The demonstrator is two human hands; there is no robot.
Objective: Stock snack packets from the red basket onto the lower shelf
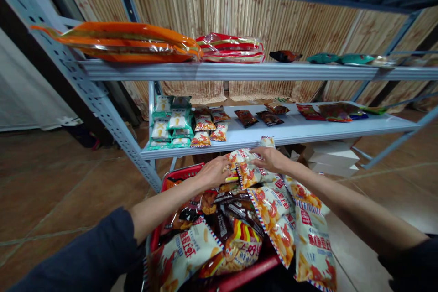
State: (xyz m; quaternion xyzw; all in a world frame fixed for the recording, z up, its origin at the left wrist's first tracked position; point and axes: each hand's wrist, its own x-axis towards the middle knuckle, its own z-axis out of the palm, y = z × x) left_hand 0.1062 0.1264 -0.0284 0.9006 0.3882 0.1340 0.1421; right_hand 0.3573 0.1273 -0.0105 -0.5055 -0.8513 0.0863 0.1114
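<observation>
Your left hand [214, 172] was curled over the red basket [180, 174] heaped with crinkly snack bags [270, 205], and your right hand [268, 159] sat spread across a bag on top, can't really tell if either one was gripping, with the metal shelf [284, 134] just ahead, stocked with more snack packs [204, 124]

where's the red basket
In the head view, the red basket sits at the bottom centre, just in front of the lower shelf, heaped with snack bags beneath the left hand and right hand.
</observation>
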